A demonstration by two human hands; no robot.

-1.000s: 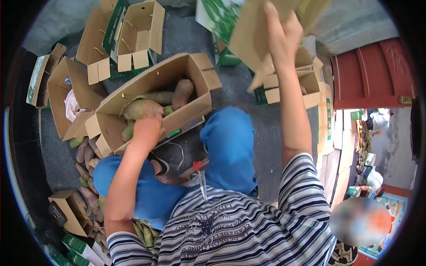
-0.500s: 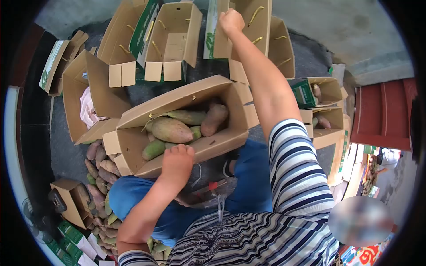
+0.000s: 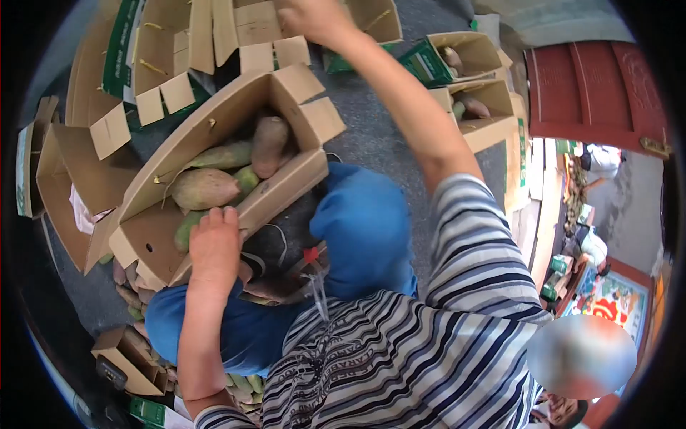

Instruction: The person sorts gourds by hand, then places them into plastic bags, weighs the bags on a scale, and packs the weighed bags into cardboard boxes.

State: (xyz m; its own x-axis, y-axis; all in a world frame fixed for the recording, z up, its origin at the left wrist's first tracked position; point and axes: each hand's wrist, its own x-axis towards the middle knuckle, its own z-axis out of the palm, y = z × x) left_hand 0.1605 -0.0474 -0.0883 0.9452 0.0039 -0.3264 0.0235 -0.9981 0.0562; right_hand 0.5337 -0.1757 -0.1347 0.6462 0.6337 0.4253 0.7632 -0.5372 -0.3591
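Observation:
A long open cardboard box (image 3: 286, 179) stands slantwise before my knees, with several large green and reddish-brown root vegetables (image 3: 206, 188) inside. My left hand (image 3: 216, 239) is closed over its near wall, fingers curled to the inside beside a green vegetable (image 3: 187, 229). At the top edge of the view my right hand (image 3: 314, 20), blurred and partly cut off, is at the right side of another open cardboard box (image 3: 256, 30) with flaps folded out. Its fingers seem closed on that box's wall; the fingertips are hidden.
More open boxes with yellow cord handles (image 3: 153, 50) stand at the back left. Boxes (image 3: 480, 107) holding a few vegetables are at the right. A vegetable heap (image 3: 128, 289) lies left of my knee, near a small box (image 3: 132, 361). A red door (image 3: 593, 93) and people are at the far right.
The view has turned right, so most things sit further left and higher. The box at my right hand has shifted left relative to its neighbours. My left hand remains on the near box's wall.

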